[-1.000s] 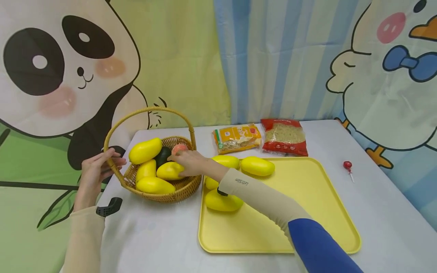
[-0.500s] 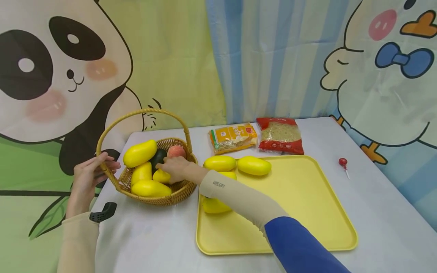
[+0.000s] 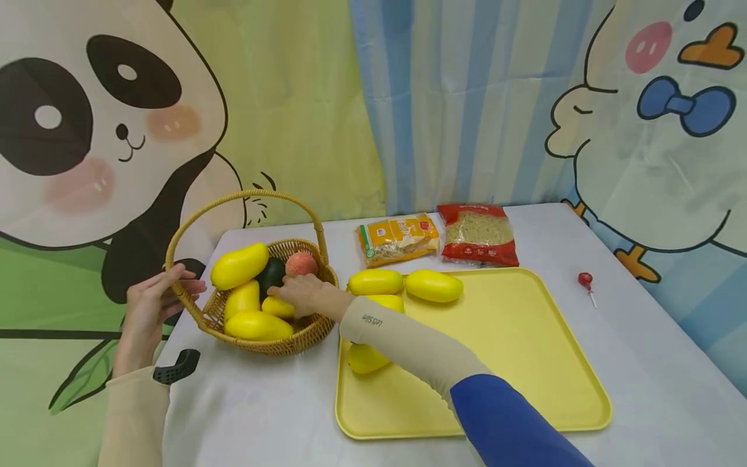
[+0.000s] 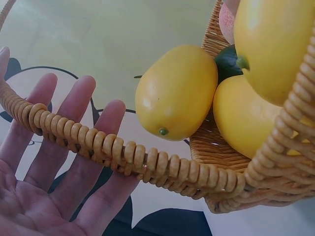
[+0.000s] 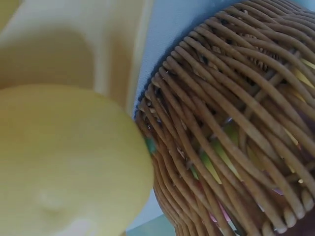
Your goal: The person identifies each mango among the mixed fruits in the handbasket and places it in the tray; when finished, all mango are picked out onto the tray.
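A wicker basket [image 3: 315, 334] with a tall handle [image 3: 248, 193] stands on the left of the table. Inside lie several yellow mangoes [image 3: 259, 325], a dark green avocado [image 3: 271, 275] and a pinkish peach [image 3: 301, 264]. My left hand [image 3: 150, 299] is at the handle's left side; in the left wrist view its straight fingers [image 4: 81, 96] rest behind the woven handle. My right hand [image 3: 306, 297] reaches into the basket and grips a mango [image 3: 277, 307], hiding its right end. The right wrist view shows a mango on the tray [image 5: 69, 162] beside the basket wall, without the hand.
A yellow tray [image 3: 496, 363] right of the basket carries several mangoes [image 3: 434, 286] along its left and back. Behind it lie an orange food bag [image 3: 399, 240] and a red food bag [image 3: 478, 235]. A red lollipop [image 3: 585, 280] lies at the right.
My right hand has moved left and down from beside the peach onto the mango, uncovering the peach. The left hand stays at the handle. The head view has shifted slightly.
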Demonstrator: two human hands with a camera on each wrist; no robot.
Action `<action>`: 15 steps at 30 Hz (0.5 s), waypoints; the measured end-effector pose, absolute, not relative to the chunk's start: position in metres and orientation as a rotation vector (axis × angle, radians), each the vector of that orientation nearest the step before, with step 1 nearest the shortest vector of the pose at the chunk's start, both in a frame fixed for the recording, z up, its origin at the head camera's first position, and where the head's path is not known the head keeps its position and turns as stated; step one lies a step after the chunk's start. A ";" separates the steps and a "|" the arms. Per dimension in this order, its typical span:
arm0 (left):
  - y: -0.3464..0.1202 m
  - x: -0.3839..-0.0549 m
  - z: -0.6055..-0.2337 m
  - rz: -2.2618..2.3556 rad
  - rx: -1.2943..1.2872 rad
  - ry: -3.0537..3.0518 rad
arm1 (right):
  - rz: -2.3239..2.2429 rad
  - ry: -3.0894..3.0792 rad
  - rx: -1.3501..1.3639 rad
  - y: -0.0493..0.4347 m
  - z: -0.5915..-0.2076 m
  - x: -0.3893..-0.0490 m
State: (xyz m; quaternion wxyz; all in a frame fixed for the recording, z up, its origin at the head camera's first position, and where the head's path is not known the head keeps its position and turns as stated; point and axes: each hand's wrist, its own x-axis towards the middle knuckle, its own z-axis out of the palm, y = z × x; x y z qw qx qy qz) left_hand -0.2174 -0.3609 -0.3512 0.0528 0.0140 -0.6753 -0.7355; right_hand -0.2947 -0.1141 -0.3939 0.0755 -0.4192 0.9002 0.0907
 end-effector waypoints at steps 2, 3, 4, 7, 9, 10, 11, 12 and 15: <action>-0.361 -0.217 -0.352 -2.248 0.045 -2.048 | 0.259 2.697 -1.264 -0.113 -0.393 -0.295; -0.361 -0.217 -0.352 -2.252 0.045 -2.045 | 0.250 2.698 -1.272 -0.113 -0.392 -0.296; -0.361 -0.217 -0.352 -2.256 0.045 -2.040 | 0.238 2.699 -1.276 -0.112 -0.390 -0.296; -0.359 -0.217 -0.352 -2.258 0.039 -2.035 | 0.203 2.715 -1.278 -0.107 -0.384 -0.297; -0.358 -0.216 -0.352 -2.257 0.042 -2.037 | 0.181 2.723 -1.300 -0.103 -0.380 -0.297; -0.358 -0.216 -0.352 -2.253 0.045 -2.040 | 0.162 2.724 -1.311 -0.100 -0.378 -0.296; -0.358 -0.216 -0.351 -2.248 0.047 -2.043 | 0.144 2.724 -1.323 -0.097 -0.375 -0.296; -0.358 -0.216 -0.351 -2.241 0.049 -2.048 | 0.117 2.723 -1.334 -0.095 -0.373 -0.295; -0.359 -0.216 -0.350 -2.223 0.047 -2.056 | 0.021 2.713 -1.366 -0.086 -0.365 -0.293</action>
